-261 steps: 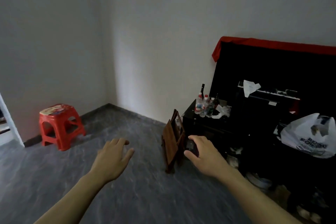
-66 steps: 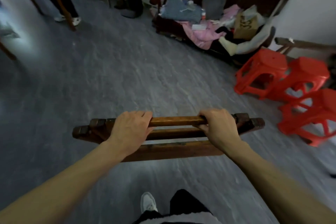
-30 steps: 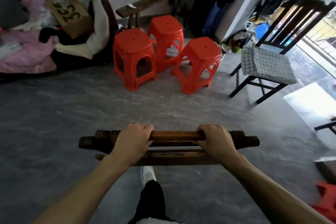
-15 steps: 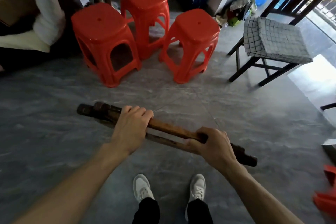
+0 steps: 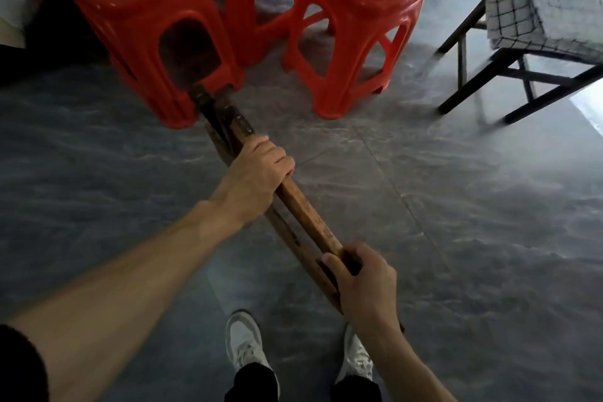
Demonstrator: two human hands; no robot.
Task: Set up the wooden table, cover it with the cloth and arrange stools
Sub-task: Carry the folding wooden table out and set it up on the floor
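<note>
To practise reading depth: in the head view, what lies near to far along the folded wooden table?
White sneakers → right hand gripping the folded wooden table → left hand gripping it → the table's far end at the red plastic stool.

A dark-framed chair (image 5: 509,75) at upper right; white sneakers (image 5: 244,341) on grey tiled floor (image 5: 473,222).
</note>
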